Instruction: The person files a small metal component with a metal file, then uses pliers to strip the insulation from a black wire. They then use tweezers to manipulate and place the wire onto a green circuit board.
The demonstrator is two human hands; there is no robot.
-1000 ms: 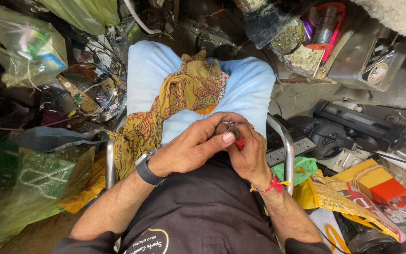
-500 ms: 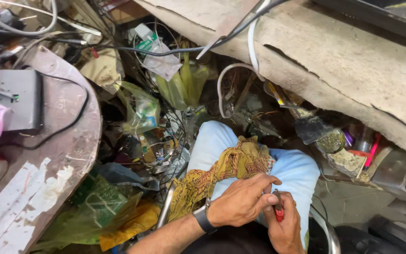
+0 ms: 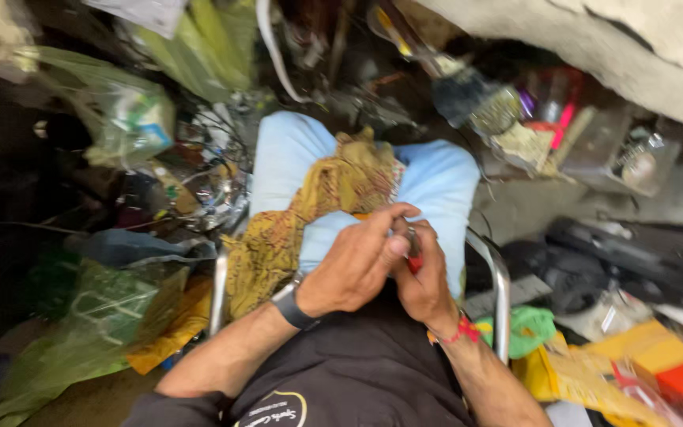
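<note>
My left hand [image 3: 353, 269], with a dark watch on its wrist, and my right hand [image 3: 428, 285], with a red thread at the wrist, meet over my lap. The left fingers pinch a small metal part [image 3: 410, 236]. My right hand grips a small red-handled tool [image 3: 414, 263] against that part; most of the tool is hidden by the fingers. Under the hands a yellow patterned cloth [image 3: 333, 190] lies across my light blue trouser knees [image 3: 440, 178]. The picture is blurred.
Metal chair arms [image 3: 501, 292] flank my lap. Green plastic bags [image 3: 96, 316] and tangled wires lie left. Yellow and red boxes [image 3: 642, 368] and black devices [image 3: 618, 261] sit right. A concrete ledge [image 3: 634, 55] runs across the top right, with a brush and bottles below it.
The view swung up and left toward a round worn table, then came back down over my lap. Both hands stayed together on the small part and the red-handled tool.
</note>
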